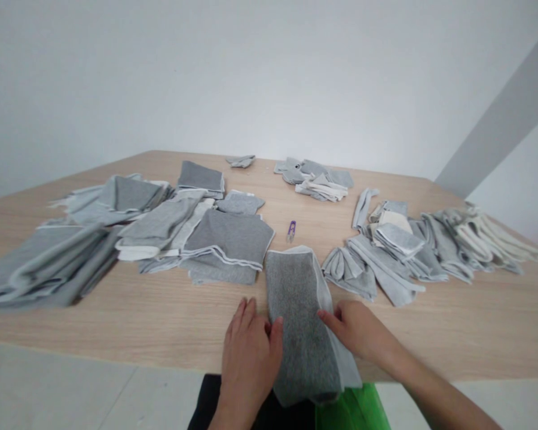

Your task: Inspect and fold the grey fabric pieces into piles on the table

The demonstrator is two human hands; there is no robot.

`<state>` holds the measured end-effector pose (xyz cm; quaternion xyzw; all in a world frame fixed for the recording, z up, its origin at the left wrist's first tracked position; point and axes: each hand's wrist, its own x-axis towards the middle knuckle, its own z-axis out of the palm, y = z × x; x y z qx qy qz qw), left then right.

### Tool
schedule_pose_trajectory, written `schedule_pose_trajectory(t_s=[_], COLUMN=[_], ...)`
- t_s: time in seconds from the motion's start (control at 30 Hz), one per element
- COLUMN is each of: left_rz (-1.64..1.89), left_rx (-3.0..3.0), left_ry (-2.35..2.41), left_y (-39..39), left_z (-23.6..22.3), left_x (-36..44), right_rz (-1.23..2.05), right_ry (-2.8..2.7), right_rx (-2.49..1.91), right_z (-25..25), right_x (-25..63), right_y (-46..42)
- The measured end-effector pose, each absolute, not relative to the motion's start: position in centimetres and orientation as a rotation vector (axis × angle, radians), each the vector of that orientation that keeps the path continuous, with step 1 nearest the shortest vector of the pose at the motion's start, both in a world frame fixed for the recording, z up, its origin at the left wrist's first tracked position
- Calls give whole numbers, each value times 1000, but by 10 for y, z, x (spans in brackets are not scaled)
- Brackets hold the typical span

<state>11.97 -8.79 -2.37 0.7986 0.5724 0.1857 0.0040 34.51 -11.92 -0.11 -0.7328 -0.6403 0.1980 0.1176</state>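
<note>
A folded piece of dark grey fabric [296, 322] with a pale underside lies at the front edge of the table, its near end hanging over. My left hand [251, 352] rests along its left side, fingers stretched on the wood and thumb touching the fabric's edge. On the opposite side, my right hand [352, 328] is closed on the right edge, thumb on top and fingertips partly hidden. Beyond the far end lie small purple thread snips [291, 231].
Stacks of grey fabric [228, 239] cover the left of the wooden table [161, 328]. More fabric pieces [390, 251] lie at the right, and a loose pile [318, 179] sits at the back by the wall. Something green [354, 409] shows below the table edge.
</note>
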Motion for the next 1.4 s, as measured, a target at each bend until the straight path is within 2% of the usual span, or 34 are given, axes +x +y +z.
schedule_pose_trajectory(t_s=[0.17,0.5,0.87,1.0,1.4], left_rz=[493,551,824,808,881], left_rx=[2412,2295,2037,1887,1412], left_ry=[1817,1755,1482,1481,1249], left_y=[-82,-86,-85,-93,-114], left_z=[-20,-21,-16,-6,-13], left_x=[110,126,127,120,114], right_rz=[1150,1651,1800,1919,1963], right_ry=[-1576,-1201,-1009,-1049,-815], right_rx=[-2122,-1845,-1730,-1639,-1373], right_z=[-3,0,5,6,-4], right_x=[369,343,326,317,285], right_y=[-114,-109,-131,-144,-172])
